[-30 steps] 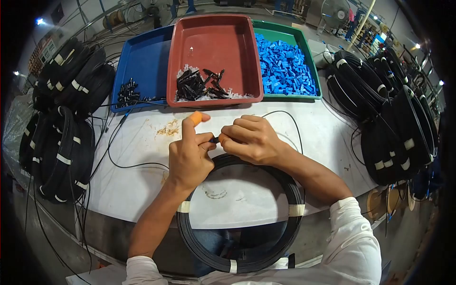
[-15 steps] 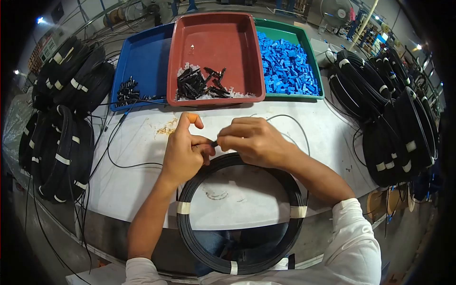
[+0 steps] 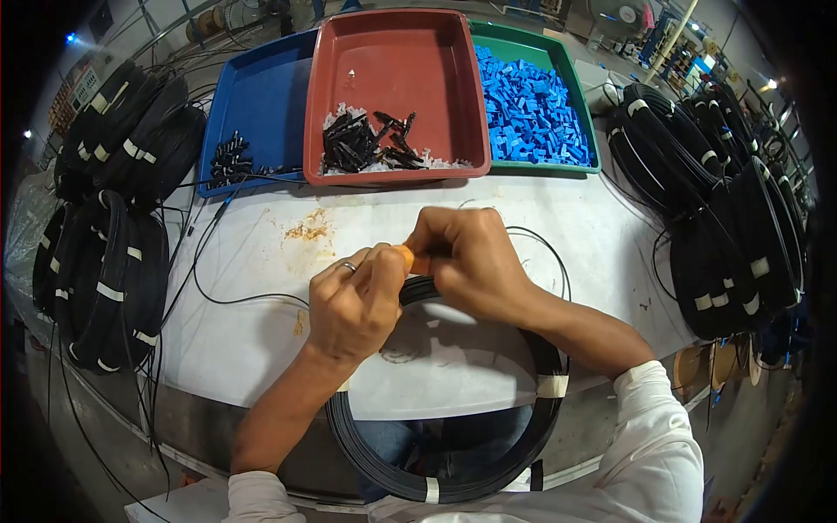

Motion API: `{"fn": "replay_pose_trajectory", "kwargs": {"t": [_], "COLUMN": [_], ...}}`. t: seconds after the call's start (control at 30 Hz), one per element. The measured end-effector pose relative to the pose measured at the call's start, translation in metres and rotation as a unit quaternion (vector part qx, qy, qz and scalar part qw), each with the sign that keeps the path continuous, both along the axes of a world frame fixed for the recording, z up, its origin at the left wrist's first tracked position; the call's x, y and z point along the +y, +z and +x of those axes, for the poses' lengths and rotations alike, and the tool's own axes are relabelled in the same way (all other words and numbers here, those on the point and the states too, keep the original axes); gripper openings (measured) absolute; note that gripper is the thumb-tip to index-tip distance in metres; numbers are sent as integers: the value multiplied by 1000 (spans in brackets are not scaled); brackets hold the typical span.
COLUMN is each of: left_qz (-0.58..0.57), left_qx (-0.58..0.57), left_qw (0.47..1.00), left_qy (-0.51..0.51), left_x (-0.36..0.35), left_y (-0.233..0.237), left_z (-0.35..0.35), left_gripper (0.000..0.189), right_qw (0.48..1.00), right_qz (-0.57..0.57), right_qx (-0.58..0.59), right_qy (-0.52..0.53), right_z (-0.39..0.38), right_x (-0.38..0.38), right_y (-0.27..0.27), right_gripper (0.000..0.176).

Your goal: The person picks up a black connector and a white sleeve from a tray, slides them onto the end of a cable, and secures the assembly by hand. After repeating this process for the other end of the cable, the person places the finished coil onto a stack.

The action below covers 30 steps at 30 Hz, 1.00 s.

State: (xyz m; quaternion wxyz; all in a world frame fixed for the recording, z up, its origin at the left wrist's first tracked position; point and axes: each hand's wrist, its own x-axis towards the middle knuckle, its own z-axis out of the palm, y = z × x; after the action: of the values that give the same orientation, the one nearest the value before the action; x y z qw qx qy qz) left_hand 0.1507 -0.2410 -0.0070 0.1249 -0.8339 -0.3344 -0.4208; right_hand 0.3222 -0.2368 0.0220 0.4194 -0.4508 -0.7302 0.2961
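My left hand [image 3: 357,301], with a ring on one finger, is closed, fingers curled together above the cable coil. My right hand [image 3: 475,257] is closed too, its fingertips meeting the left ones. What they pinch between them is hidden. The black cable coil [image 3: 445,488], bound with white tape, lies over the table's front edge, its far side under my hands. A thin cable end loops out behind my right wrist [image 3: 545,244], and another cable [image 3: 248,301] runs left from my left hand.
Behind my hands stand a blue tray [image 3: 261,96] with black parts, a red tray [image 3: 397,70] with black and clear parts, and a green tray [image 3: 588,131] full of blue pieces. Taped black coils hang at the left [image 3: 113,270] and right [image 3: 732,261] of the white table [image 3: 227,349].
My hands have come together and turned inward. My left fingers, partly spread before, are now curled. The small black piece seen between the hands is now hidden.
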Motion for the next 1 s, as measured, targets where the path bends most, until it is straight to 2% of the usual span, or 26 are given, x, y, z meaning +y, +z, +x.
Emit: {"fn": "replay_pose_trajectory", "kwargs": {"t": [0.03, 0.1, 0.13, 0.17, 0.23, 0.3, 0.37, 0.4, 0.43, 0.47, 0.5, 0.57, 0.6, 0.63, 0.7, 0.77, 0.83, 0.87, 0.9, 0.97, 1.0], "left_qz": [1, -187, -200, -198, -336, -364, -469, -355, -233, -195, -195, -22, 13, 14, -16, -44, -210, -325, -357, -265, -267], "left_qx": [2, -117, -132, -137, -208, -205, -257, -216, -172, -164, -164, -51, -31, -30, -12, -33, -79, -87, -113, -174, -219], "left_qw": [1000, 975, 970, 970, 915, 903, 840, 907, 956, 966, 966, 998, 999, 999, 999, 998, 974, 941, 927, 948, 939], "left_qy": [-1, -28, -46, -44, -86, -99, -93, -73, -52, -48, -48, -18, -20, -22, -25, -31, -44, -27, -4, -10, -3], "left_x": [2, 8, 12, 14, 13, 14, 13, 9, 3, 1, 0, -1, 2, 4, 8, 13, 11, 12, 6, -5, -19], "left_y": [-1, -4, -5, -2, 7, 10, 10, 7, 2, -4, -4, -2, -2, -4, -10, -10, 3, 6, 15, 2, -2], "left_z": [0, 2, 1, 1, -1, -5, -6, -3, 1, 3, 2, 0, 0, 1, 0, -5, -10, -16, -21, -42, -53], "left_gripper": [29, 34, 36, 36, 37, 39, 40, 40, 40, 33, 33, 33, 29, 29, 30, 33, 37, 47, 52, 55, 52], "right_qw": [1000, 997, 979, 978, 908, 894, 883, 883, 916, 943, 944, 992, 994, 994, 985, 977, 966, 962, 956, 949, 953], "right_qz": [1, 55, 168, 169, 361, 394, 412, 412, 354, 294, 293, 125, 96, 97, 130, 162, 192, 183, 172, 124, 92], "right_qx": [2, -31, -92, -95, -168, -171, -188, -188, -154, -118, -118, -8, 34, 34, -98, -117, -136, -167, -199, -231, -221], "right_qy": [-1, 41, 73, 78, 130, 125, 124, 125, 112, 98, 98, 31, 33, 31, 56, 78, 108, 118, 128, 175, 189], "right_z": [1, 8, 16, 21, 24, 21, 22, 21, 19, 17, 14, 7, 5, 7, 12, 14, 15, 16, 18, 27, 30], "right_x": [2, 8, 14, 19, 24, 25, 25, 23, 20, 17, 12, 5, 6, 6, 8, 14, 17, 18, 19, 29, 36], "right_y": [-3, -6, -6, -6, -6, -8, -9, -10, -10, -11, -11, -9, -10, -10, -7, -12, -11, -8, -6, -17, -24], "right_gripper": [11, 11, 18, 18, 23, 21, 24, 24, 23, 23, 23, 21, 16, 16, 18, 21, 25, 28, 32, 31, 28]}}
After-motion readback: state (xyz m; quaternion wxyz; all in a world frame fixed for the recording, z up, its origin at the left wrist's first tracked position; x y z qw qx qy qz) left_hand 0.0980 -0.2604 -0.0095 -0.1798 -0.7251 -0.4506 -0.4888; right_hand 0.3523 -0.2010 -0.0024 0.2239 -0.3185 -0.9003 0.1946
